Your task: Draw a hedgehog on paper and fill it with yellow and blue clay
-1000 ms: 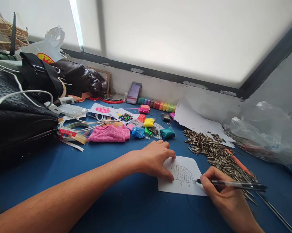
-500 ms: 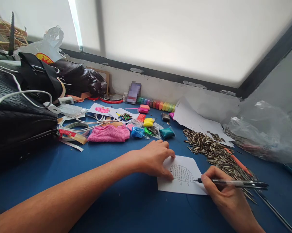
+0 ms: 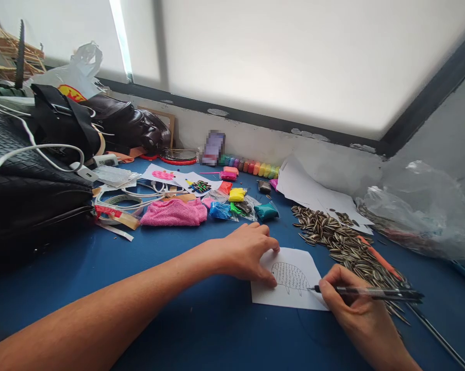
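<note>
While steadying paper (image 3: 269, 300) under the spread left hand (image 3: 250, 253), pinches a pen (image 3: 395, 294) in the right hand (image 3: 358, 312) at the edge of an animal drawing (image 3: 292, 276) between both, seemingly outlined, with little left to fill.

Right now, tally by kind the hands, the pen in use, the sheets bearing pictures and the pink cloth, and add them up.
Hands: 2 (left hand, right hand)
Held pen: 1
Picture sheets: 3 (line drawing, pink picture, black-and-green picture)
Pink cloth: 1
Total: 7
</note>
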`<action>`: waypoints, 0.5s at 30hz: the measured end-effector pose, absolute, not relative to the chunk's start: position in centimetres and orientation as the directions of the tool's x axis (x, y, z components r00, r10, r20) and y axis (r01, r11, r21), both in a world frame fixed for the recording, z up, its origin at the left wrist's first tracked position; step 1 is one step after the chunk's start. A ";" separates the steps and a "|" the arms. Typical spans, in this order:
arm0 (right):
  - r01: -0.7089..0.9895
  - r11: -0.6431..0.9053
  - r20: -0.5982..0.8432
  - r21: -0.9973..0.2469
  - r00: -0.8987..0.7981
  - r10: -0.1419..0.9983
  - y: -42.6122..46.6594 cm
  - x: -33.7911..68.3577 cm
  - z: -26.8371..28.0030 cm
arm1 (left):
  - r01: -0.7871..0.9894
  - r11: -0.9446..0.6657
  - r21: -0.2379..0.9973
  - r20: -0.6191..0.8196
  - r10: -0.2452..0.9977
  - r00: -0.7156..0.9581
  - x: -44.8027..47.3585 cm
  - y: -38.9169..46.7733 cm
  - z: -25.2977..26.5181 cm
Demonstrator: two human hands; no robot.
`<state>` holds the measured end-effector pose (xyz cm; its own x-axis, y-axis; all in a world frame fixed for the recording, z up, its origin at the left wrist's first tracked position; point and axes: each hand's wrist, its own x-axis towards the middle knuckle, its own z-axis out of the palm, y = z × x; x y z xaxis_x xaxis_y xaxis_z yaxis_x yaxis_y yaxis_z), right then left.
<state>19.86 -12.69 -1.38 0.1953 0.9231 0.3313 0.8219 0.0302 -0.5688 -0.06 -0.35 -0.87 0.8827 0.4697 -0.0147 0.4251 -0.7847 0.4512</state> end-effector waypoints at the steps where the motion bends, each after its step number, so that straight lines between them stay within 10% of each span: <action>1: 0.822 0.032 0.332 -0.568 0.193 0.923 -12.7 19.9 -1.4 | 0.424 -0.785 0.452 -0.013 0.470 0.883 -0.1 -0.3 -0.8; 15: 0.820 0.031 0.370 -0.572 0.224 0.902 -12.9 20.4 -1.8 | 0.416 -0.785 0.458 -0.014 0.462 0.887 -0.1 -0.2 -0.9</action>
